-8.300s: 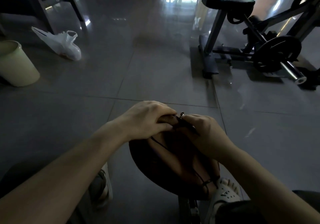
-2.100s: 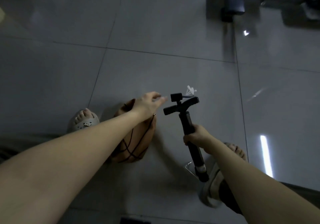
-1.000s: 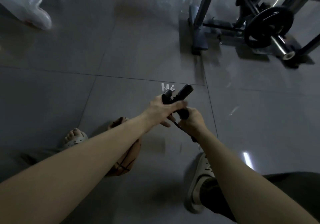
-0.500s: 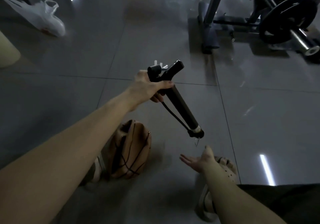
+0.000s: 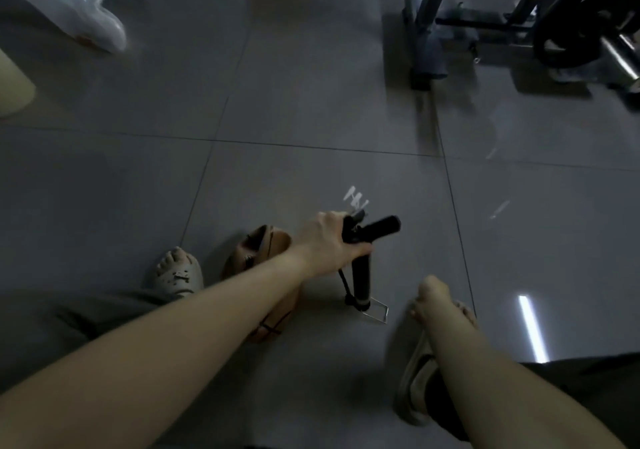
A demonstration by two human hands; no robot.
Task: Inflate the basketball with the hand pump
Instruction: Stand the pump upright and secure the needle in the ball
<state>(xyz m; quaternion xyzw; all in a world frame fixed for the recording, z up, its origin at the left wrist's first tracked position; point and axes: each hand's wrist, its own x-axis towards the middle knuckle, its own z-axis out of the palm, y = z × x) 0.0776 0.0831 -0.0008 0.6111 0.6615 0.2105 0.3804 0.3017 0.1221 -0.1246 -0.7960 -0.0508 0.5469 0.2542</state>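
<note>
Grey floor tiles [image 5: 311, 102] fill the frame. Nearest, at lower right, the right hand [image 5: 431, 301] hangs loosely curled above a sandalled foot and holds nothing that I can see. Just left of it, at centre, one pump [image 5: 362, 275] stands upright, its wire foot bracket [image 5: 375, 310] on the floor. The left hand [image 5: 329, 240] is wrapped round the handle at the top. One basketball [image 5: 256, 251] lies limp beside the pump, partly hidden behind the left forearm.

I'd judge the step to be setting the pump up. Pumping seems not yet begun. Next the bracket probably needs pinning down, and the thin hose [image 5: 343, 278] must reach the ball's valve; whether it is joined I cannot tell.

Count: one ball, one pump, two hands, two sandals. Farther off are one plastic bag [image 5: 86, 15] at upper left and one weight bench [image 5: 450, 32] at upper right.
</note>
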